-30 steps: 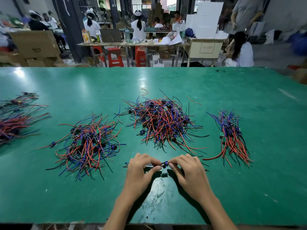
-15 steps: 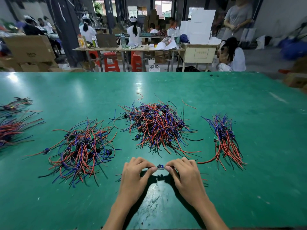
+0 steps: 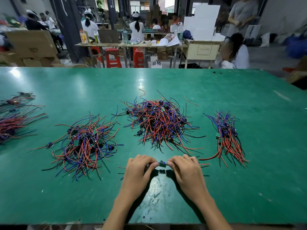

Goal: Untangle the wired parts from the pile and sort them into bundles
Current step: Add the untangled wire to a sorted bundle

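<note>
A small wired part [image 3: 162, 163], a green board with a blue component, sits just above the green table [image 3: 249, 188] between my hands. My left hand [image 3: 139, 173] pinches its wires on the left side, and my right hand [image 3: 186, 171] pinches those on the right. Short wire ends stick out sideways past both hands. Behind them lies the big tangled pile [image 3: 159, 122] of red, blue and black wired parts. A second loose pile [image 3: 84, 143] lies to the left. A straightened bundle [image 3: 227, 138] lies to the right.
More wired bundles [image 3: 11, 123] lie at the table's far left edge. Beyond the far edge are other work tables, red stools [image 3: 113, 58], cardboard boxes and several people; one person [image 3: 234, 52] sits close to the back right.
Both hands keep pinching the same wired part between them. They have stayed in place in front of the big pile; the view has shifted slightly.
</note>
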`<state>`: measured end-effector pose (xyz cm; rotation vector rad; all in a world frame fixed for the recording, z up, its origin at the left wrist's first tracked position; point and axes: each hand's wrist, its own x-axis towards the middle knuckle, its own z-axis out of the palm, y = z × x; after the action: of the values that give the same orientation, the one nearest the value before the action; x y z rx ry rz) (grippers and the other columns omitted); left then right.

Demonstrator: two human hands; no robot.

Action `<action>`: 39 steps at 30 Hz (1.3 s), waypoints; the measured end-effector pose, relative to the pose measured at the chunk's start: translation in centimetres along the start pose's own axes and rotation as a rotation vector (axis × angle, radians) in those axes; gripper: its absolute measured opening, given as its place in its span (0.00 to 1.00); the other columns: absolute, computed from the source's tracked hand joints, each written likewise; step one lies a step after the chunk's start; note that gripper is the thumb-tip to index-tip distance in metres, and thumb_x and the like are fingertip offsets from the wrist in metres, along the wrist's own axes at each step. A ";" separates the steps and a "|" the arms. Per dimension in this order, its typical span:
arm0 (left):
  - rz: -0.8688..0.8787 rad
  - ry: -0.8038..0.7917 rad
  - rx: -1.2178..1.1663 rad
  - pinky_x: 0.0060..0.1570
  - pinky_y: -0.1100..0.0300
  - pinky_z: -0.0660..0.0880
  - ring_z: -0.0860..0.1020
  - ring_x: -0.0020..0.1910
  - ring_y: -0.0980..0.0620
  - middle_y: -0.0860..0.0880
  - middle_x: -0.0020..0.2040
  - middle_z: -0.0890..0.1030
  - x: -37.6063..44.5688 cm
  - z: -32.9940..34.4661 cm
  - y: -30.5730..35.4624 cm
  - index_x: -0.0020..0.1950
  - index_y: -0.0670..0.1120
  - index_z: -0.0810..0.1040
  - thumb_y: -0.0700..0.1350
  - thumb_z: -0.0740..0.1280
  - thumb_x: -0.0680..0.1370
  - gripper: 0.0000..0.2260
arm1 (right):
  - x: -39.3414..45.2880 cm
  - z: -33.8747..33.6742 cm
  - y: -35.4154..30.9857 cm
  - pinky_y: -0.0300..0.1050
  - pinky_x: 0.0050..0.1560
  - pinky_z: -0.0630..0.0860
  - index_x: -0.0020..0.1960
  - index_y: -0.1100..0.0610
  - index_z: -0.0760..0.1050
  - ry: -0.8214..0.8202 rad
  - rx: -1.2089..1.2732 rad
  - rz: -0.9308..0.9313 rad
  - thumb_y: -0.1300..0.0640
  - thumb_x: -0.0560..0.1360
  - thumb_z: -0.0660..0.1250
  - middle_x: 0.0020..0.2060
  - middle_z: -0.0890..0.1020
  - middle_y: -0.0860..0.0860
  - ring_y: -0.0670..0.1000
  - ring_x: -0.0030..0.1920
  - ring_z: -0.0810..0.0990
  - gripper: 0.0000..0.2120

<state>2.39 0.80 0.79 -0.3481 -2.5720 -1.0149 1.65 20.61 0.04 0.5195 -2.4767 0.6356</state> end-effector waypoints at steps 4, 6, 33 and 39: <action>0.023 0.034 0.018 0.47 0.64 0.63 0.72 0.43 0.61 0.65 0.41 0.77 0.1 -0.2 0.1 0.46 0.54 0.83 0.50 0.73 0.77 0.02 | 0.0 -0.2 0.2 0.44 0.47 0.66 0.48 0.47 0.80 -0.029 0.042 0.008 0.50 0.80 0.69 0.42 0.82 0.40 0.46 0.43 0.77 0.03; 0.036 0.049 0.019 0.47 0.65 0.63 0.72 0.43 0.60 0.64 0.40 0.77 0.1 -0.3 0.0 0.45 0.54 0.83 0.49 0.76 0.75 0.03 | 0.0 -0.3 0.3 0.44 0.47 0.67 0.49 0.47 0.81 -0.015 0.050 0.008 0.51 0.77 0.73 0.43 0.82 0.40 0.46 0.43 0.77 0.02; -0.405 0.324 0.092 0.65 0.46 0.59 0.60 0.71 0.47 0.48 0.67 0.70 0.5 0.9 -1.6 0.60 0.53 0.77 0.50 0.75 0.73 0.17 | 12.1 -9.3 14.9 0.52 0.53 0.77 0.61 0.54 0.82 0.250 -0.110 0.802 0.44 0.78 0.68 0.52 0.85 0.62 0.63 0.54 0.82 0.18; -0.456 0.310 0.040 0.68 0.45 0.59 0.58 0.70 0.49 0.48 0.66 0.70 0.6 0.7 -1.5 0.59 0.52 0.77 0.47 0.73 0.75 0.14 | 10.1 -6.5 16.4 0.55 0.67 0.64 0.65 0.63 0.77 -0.192 -0.428 0.872 0.45 0.80 0.64 0.67 0.71 0.65 0.63 0.69 0.65 0.24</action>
<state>1.19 0.29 -0.38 0.3973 -2.4250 -1.0606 -11.54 35.15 5.28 -0.7332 -2.8541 0.3302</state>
